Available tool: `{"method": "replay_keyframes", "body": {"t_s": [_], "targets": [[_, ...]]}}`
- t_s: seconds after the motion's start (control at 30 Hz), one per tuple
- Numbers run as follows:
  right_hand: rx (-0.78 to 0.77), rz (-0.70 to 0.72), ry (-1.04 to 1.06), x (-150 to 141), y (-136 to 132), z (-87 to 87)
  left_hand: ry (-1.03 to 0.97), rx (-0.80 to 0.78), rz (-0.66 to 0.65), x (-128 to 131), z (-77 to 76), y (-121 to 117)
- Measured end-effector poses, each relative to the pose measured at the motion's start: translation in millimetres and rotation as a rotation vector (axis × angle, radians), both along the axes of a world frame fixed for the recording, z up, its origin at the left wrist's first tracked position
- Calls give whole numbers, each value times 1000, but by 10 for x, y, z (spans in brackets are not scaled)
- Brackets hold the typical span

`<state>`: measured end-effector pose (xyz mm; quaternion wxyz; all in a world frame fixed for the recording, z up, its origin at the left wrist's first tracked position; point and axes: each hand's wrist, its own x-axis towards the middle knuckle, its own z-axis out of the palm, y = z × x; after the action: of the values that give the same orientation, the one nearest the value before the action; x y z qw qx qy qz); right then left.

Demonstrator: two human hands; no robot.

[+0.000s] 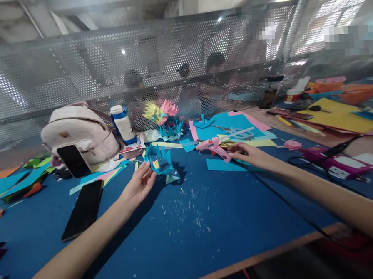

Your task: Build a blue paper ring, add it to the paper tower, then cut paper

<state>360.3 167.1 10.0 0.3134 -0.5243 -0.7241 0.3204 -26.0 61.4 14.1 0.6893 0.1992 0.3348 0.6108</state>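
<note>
My left hand (140, 181) pinches the rim of a blue paper ring (164, 160) with jagged, petal-like points, held just above the table. A small pale paper piece (172, 178) shows beneath the ring. My right hand (244, 152) has its fingers closed at the handle end of a pink glue gun (214, 148), whose nozzle points left. A dark cord runs from there toward the front edge. Behind the ring stand finished-looking paper flowers, a yellow one (153, 112), a pink one (170, 108) and a blue one (171, 130).
A pale backpack (76, 130) with a phone (72, 161) leaning on it and a bottle (123, 124) stand back left. Another phone (83, 210) lies near my left forearm. Blue paper sheets (226, 127) and scissors (241, 133) lie behind the glue gun. A perforated metal screen (85, 70) borders the table.
</note>
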Motion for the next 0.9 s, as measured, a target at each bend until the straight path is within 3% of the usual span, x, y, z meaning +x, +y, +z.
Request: {"method": "replay_keyframes", "body": {"t_s": [0.07, 0.23, 0.47, 0.6, 0.8, 0.9], "targets": [[-5, 68, -63, -56, 57, -32, -35, -6, 36, 31, 50, -30], [165, 107, -282, -193, 141, -26, -98, -21, 90, 109, 198, -110], [152, 102, -298, -383, 195, 24, -74, 27, 71, 142, 326, -168], [172, 106, -187, -505, 127, 105, 20, 73, 86, 88, 228, -100], [153, 141, -41, -771, -53, 285, 333, 248, 180, -22, -1, 8], [137, 164, 15, -902, -128, 279, 452, 292, 206, -41, -42, -7]]}}
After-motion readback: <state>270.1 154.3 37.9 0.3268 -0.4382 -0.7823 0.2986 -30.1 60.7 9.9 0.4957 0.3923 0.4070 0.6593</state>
